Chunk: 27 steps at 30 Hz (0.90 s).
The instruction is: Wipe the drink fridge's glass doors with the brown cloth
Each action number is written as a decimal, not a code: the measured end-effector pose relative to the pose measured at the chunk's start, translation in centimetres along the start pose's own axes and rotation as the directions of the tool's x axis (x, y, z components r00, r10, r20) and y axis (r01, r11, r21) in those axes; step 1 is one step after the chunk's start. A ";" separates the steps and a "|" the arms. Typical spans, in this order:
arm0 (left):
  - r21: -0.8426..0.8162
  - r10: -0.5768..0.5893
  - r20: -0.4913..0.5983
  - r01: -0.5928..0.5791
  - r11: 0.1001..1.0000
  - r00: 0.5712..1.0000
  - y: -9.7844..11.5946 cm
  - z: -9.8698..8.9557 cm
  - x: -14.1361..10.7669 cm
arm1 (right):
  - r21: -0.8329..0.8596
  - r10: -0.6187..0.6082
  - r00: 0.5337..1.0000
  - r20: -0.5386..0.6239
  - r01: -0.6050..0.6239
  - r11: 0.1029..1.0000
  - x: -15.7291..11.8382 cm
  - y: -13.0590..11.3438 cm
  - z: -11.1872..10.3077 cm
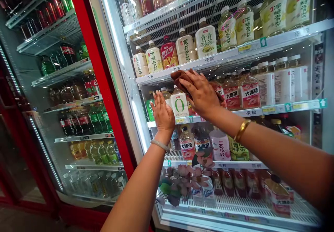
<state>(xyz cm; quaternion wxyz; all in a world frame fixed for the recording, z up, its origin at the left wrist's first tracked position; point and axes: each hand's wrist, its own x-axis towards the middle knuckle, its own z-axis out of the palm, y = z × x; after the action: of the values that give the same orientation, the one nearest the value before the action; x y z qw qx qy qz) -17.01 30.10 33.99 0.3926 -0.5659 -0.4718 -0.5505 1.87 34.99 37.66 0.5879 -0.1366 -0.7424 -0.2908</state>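
Observation:
My right hand (pixel 202 94), a gold bangle on its wrist, presses a brown cloth (pixel 180 76) against the glass door of a drinks fridge. Its fingers lie stretched over the cloth, which shows above the fingertips and again beyond the far side of the hand. Lower and to the left, my left hand (pixel 164 115) is raised with its fingers straight, against or very near the glass; a pale bangle circles that wrist. Between the hands, behind the glass, stands a bottle with a green 0 label (pixel 179 105).
Rows of bottled drinks stand on shelves (pixel 208 59) inside the fridge. Pink flowers (pixel 186 176) show on the lower glass, printed or reflected, I cannot tell. Left of a red frame (pixel 104 96) is another fridge with cans (pixel 53 10) and bottles.

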 end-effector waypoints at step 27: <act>0.036 -0.001 0.022 0.000 0.999 1.000 -5.9 -3.0 0.1 | 0.027 -0.104 0.993 0.059 0.102 0.994 1.7 -6.9 5.8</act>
<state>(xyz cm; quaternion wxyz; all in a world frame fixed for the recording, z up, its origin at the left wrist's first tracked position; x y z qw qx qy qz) -23.43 28.67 33.87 0.3973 -0.5648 -0.4860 -0.5357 -6.93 32.73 36.61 0.5510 -0.0997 -0.7694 -0.3074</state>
